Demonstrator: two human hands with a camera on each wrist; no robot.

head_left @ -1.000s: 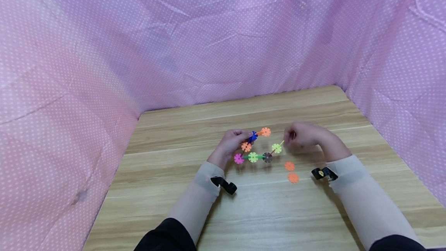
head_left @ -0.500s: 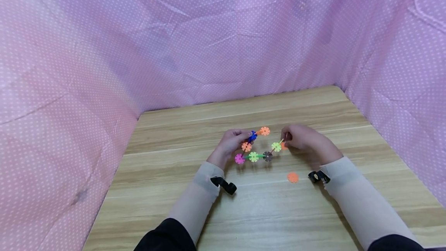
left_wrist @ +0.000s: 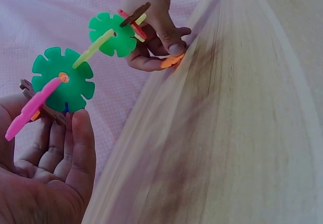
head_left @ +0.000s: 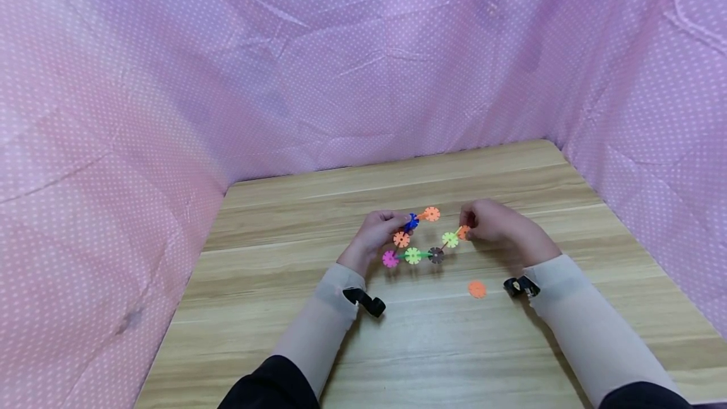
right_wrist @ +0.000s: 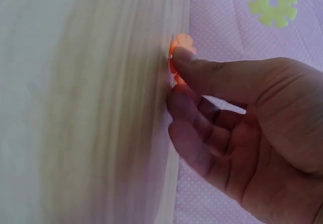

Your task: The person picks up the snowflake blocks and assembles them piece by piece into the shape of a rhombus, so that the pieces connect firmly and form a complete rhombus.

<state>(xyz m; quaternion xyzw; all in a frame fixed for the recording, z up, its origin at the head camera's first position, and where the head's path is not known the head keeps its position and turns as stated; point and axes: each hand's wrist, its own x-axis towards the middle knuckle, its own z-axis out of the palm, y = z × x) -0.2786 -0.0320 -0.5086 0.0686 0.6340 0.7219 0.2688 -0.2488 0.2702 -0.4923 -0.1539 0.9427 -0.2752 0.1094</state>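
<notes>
Several notched plastic snowflake discs are joined in a bent chain, held just above the table. In the head view my left hand (head_left: 377, 232) pinches it at the blue disc (head_left: 411, 222), beside an orange end disc (head_left: 432, 214). From there the chain runs down through a magenta disc (head_left: 389, 259), then right through a dark disc (head_left: 436, 255) to a yellow-green disc (head_left: 450, 240). My right hand (head_left: 493, 226) pinches a loose-looking orange disc (right_wrist: 183, 43) close to that chain end; whether the two touch I cannot tell. Green discs (left_wrist: 65, 77) show in the left wrist view.
One more orange disc (head_left: 477, 289) lies flat on the wooden table (head_left: 284, 257), nearer to me than the chain. Pink dotted cloth (head_left: 363, 81) hangs behind the table and on both sides.
One of two orange discs has left the tabletop and is now in my right hand's fingers, raised to the yellow-green end. My left hand has stayed in place with the chain.
</notes>
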